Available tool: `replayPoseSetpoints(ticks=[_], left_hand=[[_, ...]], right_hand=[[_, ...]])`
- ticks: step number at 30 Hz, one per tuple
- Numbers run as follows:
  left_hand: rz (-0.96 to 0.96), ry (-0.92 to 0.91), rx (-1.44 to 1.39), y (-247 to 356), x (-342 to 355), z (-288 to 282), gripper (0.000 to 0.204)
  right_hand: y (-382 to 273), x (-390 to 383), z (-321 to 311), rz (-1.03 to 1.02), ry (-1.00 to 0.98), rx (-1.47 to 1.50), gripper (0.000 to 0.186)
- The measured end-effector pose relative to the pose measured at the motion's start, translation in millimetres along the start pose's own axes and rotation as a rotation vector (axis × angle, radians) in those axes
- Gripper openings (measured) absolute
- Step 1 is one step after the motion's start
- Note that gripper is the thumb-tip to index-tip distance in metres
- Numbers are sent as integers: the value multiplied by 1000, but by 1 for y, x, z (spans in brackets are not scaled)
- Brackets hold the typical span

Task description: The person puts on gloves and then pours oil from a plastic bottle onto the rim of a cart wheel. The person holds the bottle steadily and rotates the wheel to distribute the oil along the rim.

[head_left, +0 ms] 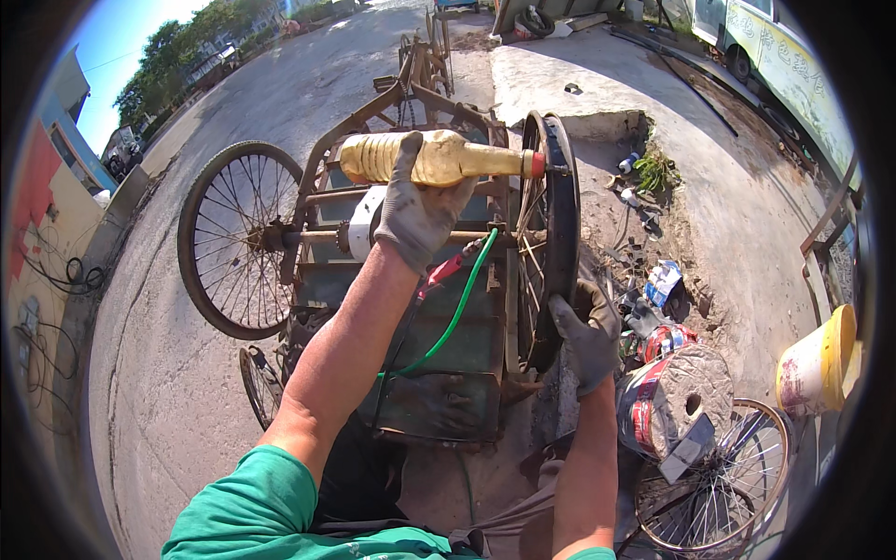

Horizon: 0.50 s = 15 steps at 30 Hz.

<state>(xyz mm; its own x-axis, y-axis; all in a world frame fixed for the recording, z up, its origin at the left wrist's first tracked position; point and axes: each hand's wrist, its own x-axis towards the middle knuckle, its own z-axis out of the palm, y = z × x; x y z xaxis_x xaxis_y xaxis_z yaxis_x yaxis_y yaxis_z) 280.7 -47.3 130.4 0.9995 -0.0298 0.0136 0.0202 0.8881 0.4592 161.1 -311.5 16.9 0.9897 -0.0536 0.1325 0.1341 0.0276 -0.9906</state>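
Note:
My gloved left hand (420, 210) is closed around a yellowish ribbed plastic bottle (373, 157). The bottle lies level, its neck pointing right and its red cap (538, 165) at the upper part of the right wheel (561, 233); I cannot tell whether they touch. My gloved right hand (588, 331) grips that wheel's tire low on its outer side, fingers partly hidden. The wheel belongs to an upturned cart frame (401, 196) with an axle across it. Below my left hand a red-handled tool (442, 272) with a green hose (464, 308) rests against the frame.
Left is the cart's other spoked wheel (187, 238). To the right lie a round roll-like stack (686, 387), a phone (689, 451) on it, a loose spoked rim (779, 448) and a yellow-white bucket (817, 364). Rubble and litter (658, 280) fill a broken concrete hollow.

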Motion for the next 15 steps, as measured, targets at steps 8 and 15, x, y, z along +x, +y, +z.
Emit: replayPoseSetpoints(ticks=[8, 15], left_hand=[[-33, -17, 10, -3, -10, 5, 43], [-46, -32, 35, -1, -11, 4, 46]], right_hand=[[38, 3, -7, -392, 147, -531, 26], [30, 4, -5, -390, 105, -438, 35]])
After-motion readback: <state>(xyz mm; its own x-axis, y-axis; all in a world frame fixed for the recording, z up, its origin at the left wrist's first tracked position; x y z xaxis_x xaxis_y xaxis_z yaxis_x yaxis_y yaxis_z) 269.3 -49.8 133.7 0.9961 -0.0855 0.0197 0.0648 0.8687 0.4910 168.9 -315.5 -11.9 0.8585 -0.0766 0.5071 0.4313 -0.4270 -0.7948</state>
